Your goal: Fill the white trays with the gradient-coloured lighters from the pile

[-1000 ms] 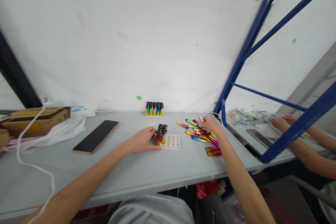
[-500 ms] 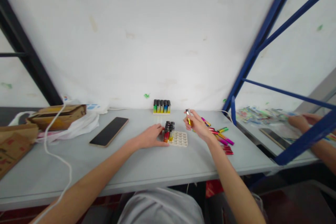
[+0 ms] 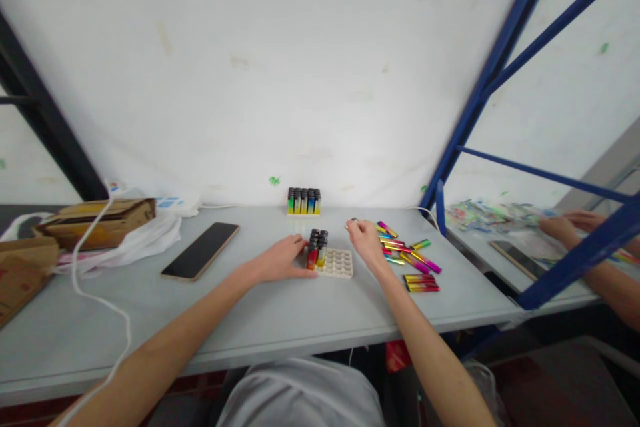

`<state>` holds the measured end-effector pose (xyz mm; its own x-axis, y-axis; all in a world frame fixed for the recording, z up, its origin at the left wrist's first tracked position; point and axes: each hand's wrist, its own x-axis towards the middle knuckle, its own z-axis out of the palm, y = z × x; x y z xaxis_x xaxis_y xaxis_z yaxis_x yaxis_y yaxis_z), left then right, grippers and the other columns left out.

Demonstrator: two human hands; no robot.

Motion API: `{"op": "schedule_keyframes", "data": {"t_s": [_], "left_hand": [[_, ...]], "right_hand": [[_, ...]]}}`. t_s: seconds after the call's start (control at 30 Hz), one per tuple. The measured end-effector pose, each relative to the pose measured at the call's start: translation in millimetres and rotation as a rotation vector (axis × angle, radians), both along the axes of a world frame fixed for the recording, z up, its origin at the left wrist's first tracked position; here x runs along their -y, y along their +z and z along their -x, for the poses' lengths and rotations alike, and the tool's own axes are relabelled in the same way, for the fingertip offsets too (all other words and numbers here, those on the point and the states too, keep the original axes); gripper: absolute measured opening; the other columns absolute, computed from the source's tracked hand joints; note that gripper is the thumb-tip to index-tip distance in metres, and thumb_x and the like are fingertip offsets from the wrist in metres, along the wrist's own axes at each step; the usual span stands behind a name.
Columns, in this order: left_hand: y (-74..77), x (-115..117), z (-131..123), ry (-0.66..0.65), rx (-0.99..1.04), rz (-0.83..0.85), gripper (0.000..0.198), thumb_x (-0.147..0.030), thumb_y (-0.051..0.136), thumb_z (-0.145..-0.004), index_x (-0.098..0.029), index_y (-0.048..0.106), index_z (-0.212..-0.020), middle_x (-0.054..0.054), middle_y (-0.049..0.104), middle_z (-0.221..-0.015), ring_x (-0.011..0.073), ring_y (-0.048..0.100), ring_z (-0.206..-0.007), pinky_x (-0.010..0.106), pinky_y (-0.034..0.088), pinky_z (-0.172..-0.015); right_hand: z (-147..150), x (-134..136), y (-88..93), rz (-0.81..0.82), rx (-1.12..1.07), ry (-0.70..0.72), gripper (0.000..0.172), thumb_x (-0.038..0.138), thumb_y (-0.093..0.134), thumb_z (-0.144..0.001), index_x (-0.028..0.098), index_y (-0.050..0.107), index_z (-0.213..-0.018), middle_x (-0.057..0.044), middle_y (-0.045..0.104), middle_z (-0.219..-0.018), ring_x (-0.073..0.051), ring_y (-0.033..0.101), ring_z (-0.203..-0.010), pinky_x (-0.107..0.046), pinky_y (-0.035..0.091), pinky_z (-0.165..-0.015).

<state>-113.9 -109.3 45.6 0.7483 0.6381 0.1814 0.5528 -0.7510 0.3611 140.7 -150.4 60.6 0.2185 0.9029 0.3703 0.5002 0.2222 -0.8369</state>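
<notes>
A white tray (image 3: 340,263) with rows of round holes lies in front of me on the desk. Several black-topped lighters (image 3: 319,250) stand upright in its left part, with red and yellow bodies. My left hand (image 3: 285,259) clasps the tray's left end, thumb in front and fingers behind, beside the lighters. Just past the tray's right back corner, my right hand (image 3: 365,239) is closed above the desk. It pinches a lighter (image 3: 354,219), of which only the shiny top shows. To its right lie loose metallic lighters (image 3: 420,260) in red, gold, green and magenta.
A filled tray of lighters (image 3: 303,202) stands at the back by the wall. Left on the desk are a phone (image 3: 201,251), a cardboard box (image 3: 100,215), a plastic bag and a white cable (image 3: 120,317). A blue metal frame (image 3: 465,120) rises at right.
My right hand has turned and moved slightly left and down, so the lighter in it is now mostly hidden. My left hand stays at the tray. The camera view has shifted slightly.
</notes>
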Motion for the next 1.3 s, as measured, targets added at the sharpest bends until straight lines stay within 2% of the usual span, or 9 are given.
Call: {"op": "schedule_keyframes", "data": {"t_s": [0.2, 0.33, 0.5, 0.6, 0.73, 0.87, 1.0, 1.13, 1.3], "left_hand": [[2.7, 3, -1, 0.013, -0.017, -0.004, 0.064, -0.077, 0.072, -0.08, -0.018, 0.068, -0.104, 0.012, 0.067, -0.107, 0.0344, 0.066, -0.1, 0.043, 0.053, -0.091], [2.3, 3, -1, 0.013, -0.031, -0.013, 0.064, -0.077, 0.072, -0.081, -0.017, 0.068, -0.103, 0.013, 0.067, -0.108, 0.0343, 0.066, -0.102, 0.042, 0.052, -0.091], [2.6, 4, 0, 0.004, -0.032, -0.046, 0.061, -0.074, 0.072, -0.084, -0.017, 0.068, -0.104, 0.013, 0.067, -0.107, 0.0334, 0.065, -0.101, 0.04, 0.051, -0.09], [3.5, 5, -1, -0.003, -0.044, -0.054, 0.059, -0.073, 0.072, -0.085, -0.017, 0.068, -0.104, 0.012, 0.067, -0.106, 0.0323, 0.064, -0.1, 0.039, 0.05, -0.088], [3.4, 5, -1, -0.018, -0.032, -0.051, 0.057, -0.071, 0.072, -0.086, -0.017, 0.068, -0.105, 0.011, 0.066, -0.105, 0.0314, 0.064, -0.099, 0.037, 0.05, -0.086], [2.0, 5, -1, -0.022, -0.048, -0.062, 0.06, -0.073, 0.073, -0.085, -0.017, 0.066, -0.107, 0.011, 0.065, -0.106, 0.0319, 0.064, -0.101, 0.038, 0.049, -0.088], [1.1, 4, -2, -0.013, -0.047, -0.062, 0.061, -0.076, 0.071, -0.084, -0.018, 0.066, -0.103, 0.012, 0.066, -0.107, 0.0324, 0.064, -0.1, 0.038, 0.049, -0.087], [1.4, 4, -2, -0.019, -0.032, -0.056, 0.06, -0.075, 0.072, -0.083, -0.018, 0.066, -0.102, 0.012, 0.067, -0.107, 0.0329, 0.065, -0.1, 0.039, 0.049, -0.088], [1.1, 4, -1, -0.022, -0.019, -0.052, 0.061, -0.076, 0.071, -0.084, -0.018, 0.067, -0.105, 0.013, 0.067, -0.107, 0.0331, 0.064, -0.1, 0.04, 0.05, -0.088]], "right_hand": [[1, 3, 1.7, -0.058, 0.129, 0.062, 0.052, 0.066, 0.045, -0.098, 0.024, 0.048, -0.069, 0.003, 0.049, -0.062, -0.016, 0.046, -0.062, -0.029, 0.034, -0.062], [0, 11, 11.6, -0.056, 0.259, 0.203, 0.045, 0.06, 0.042, -0.106, 0.022, 0.056, -0.086, 0.002, 0.056, -0.071, -0.017, 0.053, -0.069, -0.029, 0.039, -0.067], [-2, 29, 33.4, -0.12, 0.592, 0.378, 0.047, 0.052, 0.045, -0.111, 0.02, 0.058, -0.08, -0.005, 0.063, -0.088, -0.018, 0.058, -0.082, -0.031, 0.042, -0.079], [0, 39, 43.9, -0.011, 0.719, 0.44, 0.049, 0.05, 0.049, -0.111, 0.019, 0.062, -0.075, -0.002, 0.063, -0.074, -0.016, 0.054, -0.07, -0.03, 0.039, -0.072], [4, 44, 45.7, 0.16, 0.702, 0.58, 0.046, 0.048, 0.058, -0.108, 0.017, 0.069, -0.076, 0.0, 0.067, -0.066, -0.014, 0.052, -0.06, -0.027, 0.034, -0.062], [3, 40, 37.5, 0.224, 0.679, 0.568, 0.042, 0.045, 0.059, -0.107, 0.015, 0.073, -0.081, -0.004, 0.074, -0.071, -0.016, 0.058, -0.062, -0.028, 0.036, -0.059], [5, 40, 34.1, 0.275, 0.679, 0.536, 0.041, 0.041, 0.055, -0.11, 0.015, 0.075, -0.085, -0.008, 0.079, -0.081, -0.019, 0.069, -0.072, -0.028, 0.044, -0.068], [15, 46, 39.6, 0.241, 0.863, 0.446, 0.039, 0.038, 0.054, -0.112, 0.014, 0.076, -0.091, -0.012, 0.079, -0.088, -0.022, 0.072, -0.084, -0.029, 0.046, -0.078], [31, 51, 44.3, 0.201, 1.025, 0.417, 0.036, 0.036, 0.048, -0.114, 0.013, 0.075, -0.11, -0.015, 0.079, -0.105, -0.025, 0.073, -0.101, -0.031, 0.047, -0.088]]}}
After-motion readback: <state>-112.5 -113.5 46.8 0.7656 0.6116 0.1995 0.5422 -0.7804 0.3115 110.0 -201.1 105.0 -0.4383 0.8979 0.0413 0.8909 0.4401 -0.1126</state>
